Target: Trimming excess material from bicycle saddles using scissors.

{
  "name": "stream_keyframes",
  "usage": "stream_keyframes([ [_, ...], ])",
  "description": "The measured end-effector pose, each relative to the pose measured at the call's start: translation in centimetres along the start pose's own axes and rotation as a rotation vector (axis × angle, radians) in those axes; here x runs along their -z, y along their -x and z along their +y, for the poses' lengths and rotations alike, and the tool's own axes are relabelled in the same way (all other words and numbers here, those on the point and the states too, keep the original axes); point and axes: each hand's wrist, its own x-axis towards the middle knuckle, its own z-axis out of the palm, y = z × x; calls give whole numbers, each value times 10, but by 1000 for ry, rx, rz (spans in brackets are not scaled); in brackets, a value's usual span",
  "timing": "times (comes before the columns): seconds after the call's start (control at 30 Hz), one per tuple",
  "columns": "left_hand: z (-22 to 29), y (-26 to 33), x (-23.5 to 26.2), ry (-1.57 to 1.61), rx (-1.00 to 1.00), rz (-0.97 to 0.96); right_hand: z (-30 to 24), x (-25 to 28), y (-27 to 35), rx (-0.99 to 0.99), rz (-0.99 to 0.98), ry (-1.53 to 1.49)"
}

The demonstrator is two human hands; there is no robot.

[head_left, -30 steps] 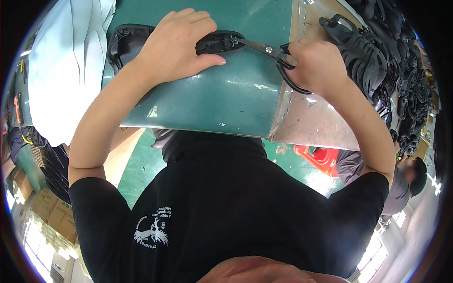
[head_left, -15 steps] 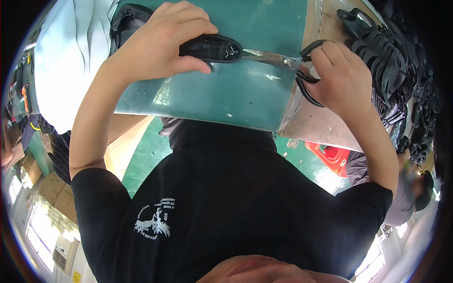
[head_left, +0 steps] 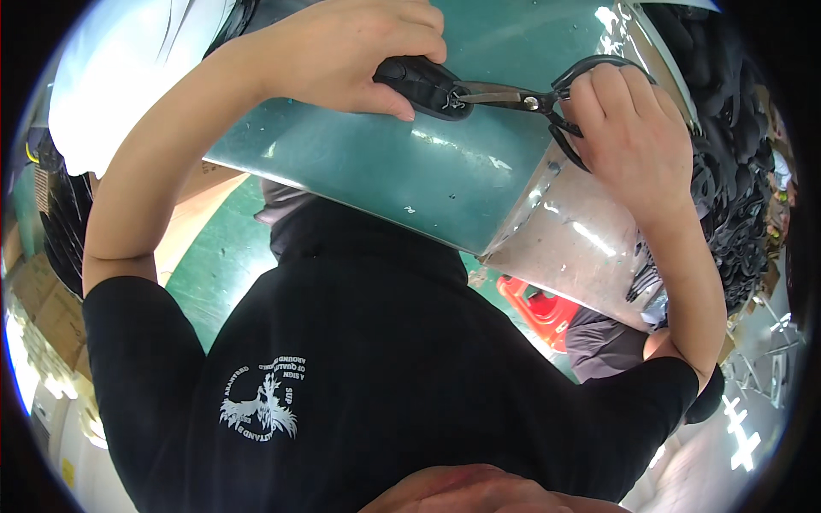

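A black, rounded piece shaped like a shoe end is held over the green tabletop. My left hand is closed around it, thumb on the near side, and hides its left part. Pale thread ends show at the piece's right tip. In my right hand are black-handled scissors, its fingers wrapped round the handles. The metal blades point left, and their tips lie at the thread ends. Whether the tips touch the threads I cannot make out.
The green tabletop meets a brownish surface on the right. Black parts are heaped at the far right, and white sheets hang at the left. A red plastic stool stands below, beside another person's leg.
The view has shifted. The black piece is tilted more, its tip lower toward the right. The scissors still reach its end, with their blades now over the threads.
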Motion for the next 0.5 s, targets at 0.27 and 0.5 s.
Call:
stream_keyframes([
  [0.27,-3,4,-3,3,-32,-12,20,32,-71,368,-93,168],
  [0.5,-12,5,-23,-22,-40,222,30,34,-61,455,-163,156],
])
